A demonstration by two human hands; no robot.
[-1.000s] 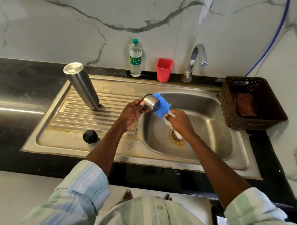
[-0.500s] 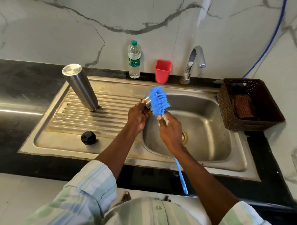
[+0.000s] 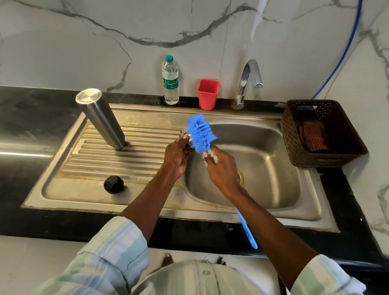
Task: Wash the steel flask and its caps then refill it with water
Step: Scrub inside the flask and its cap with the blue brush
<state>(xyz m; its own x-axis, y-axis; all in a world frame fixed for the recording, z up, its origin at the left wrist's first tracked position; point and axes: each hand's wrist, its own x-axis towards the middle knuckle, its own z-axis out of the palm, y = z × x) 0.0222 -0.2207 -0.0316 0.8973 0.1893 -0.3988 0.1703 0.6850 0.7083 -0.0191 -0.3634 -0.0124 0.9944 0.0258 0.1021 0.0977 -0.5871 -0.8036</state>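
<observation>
While held over the steel sink basin [image 3: 266,172], noted small steel cap [image 3: 188,140] pinched in left hand [image 3: 176,156], just left of blue bristle brush [image 3: 200,134] gripped by right hand [image 3: 221,170], handle axis toward body; steel flask [image 3: 101,118] inverted on drainboard.

Person in a pale green-and-blue striped, buttoned cotton shirt [image 3: 196,283], lower centre of frame; sleeves rolled above the forearms; bare toes [image 3: 167,258] visible below.
</observation>
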